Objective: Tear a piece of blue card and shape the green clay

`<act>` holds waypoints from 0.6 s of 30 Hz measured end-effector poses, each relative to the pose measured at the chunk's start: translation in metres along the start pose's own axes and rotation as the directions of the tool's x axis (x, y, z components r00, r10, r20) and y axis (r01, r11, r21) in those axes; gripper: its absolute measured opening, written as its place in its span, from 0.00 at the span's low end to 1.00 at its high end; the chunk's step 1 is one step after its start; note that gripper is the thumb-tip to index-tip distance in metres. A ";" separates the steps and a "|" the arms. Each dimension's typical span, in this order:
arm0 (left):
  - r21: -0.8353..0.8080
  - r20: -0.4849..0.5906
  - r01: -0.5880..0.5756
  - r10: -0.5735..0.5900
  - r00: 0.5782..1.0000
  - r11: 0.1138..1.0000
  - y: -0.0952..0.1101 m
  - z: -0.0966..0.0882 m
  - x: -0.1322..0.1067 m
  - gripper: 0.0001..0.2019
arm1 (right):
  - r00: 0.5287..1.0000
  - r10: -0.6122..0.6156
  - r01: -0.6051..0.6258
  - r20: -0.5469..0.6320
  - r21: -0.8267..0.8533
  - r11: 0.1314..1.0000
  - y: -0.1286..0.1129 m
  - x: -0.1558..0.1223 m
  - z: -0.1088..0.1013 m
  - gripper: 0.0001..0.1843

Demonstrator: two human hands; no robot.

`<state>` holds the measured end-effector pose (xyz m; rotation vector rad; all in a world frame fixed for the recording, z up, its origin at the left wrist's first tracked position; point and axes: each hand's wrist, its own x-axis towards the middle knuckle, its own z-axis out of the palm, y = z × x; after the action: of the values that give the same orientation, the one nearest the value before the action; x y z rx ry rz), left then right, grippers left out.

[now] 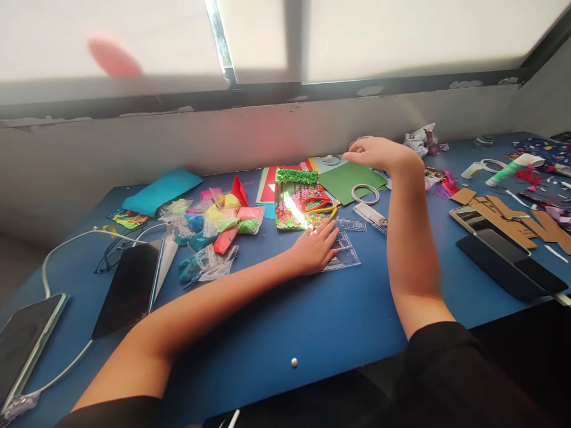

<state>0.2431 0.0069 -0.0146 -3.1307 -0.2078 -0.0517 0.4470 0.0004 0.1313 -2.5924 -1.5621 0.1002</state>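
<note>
The craft panel point(285, 221) with the green crinkly top lies flat on the blue table point(263, 333), and a bright stripe of sun hides some of its colored bits. The left hand point(314, 248) is by its lower right corner, palm down with the fingers spread out, not gripping anything. It lies on a clear plastic stencil point(348, 255) and covers a big part of it, so I can't see the whole shape. What look like scissors point(329, 209), with red and yellow handles, lie over the panel's right side, just past the fingertips. The right hand point(379, 153) is up to the right of the panel and farther back, bent at the wrist with its fingers loosely out. Its palm is hidden, so I can't tell if it holds or touches something. A green paper sheet point(350, 181) is just right of the panel, and the right arm blocks the view near its end. Left of the panel sit crumpled plastic bags point(218, 217) with bright stuff inside that is hard to make out. Far left of it, one phone point(27, 339) is cut off by the edge.
</note>
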 end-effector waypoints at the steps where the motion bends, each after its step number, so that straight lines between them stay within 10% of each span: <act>1: 0.002 0.002 -0.004 0.004 1.000 1.000 0.000 0.001 0.001 0.27 | 1.000 -0.001 0.002 0.002 -0.004 1.000 0.002 0.002 0.000 0.21; 18: -0.218 -0.139 -0.037 0.007 0.990 0.975 -0.008 0.010 -0.005 0.23 | 0.949 0.068 -0.006 0.309 -0.200 0.980 -0.004 0.050 0.064 0.35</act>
<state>0.2372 0.0138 -0.0250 -3.3301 -0.1773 -0.3109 0.4598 0.0504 0.0688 -2.8758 -1.6993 0.4021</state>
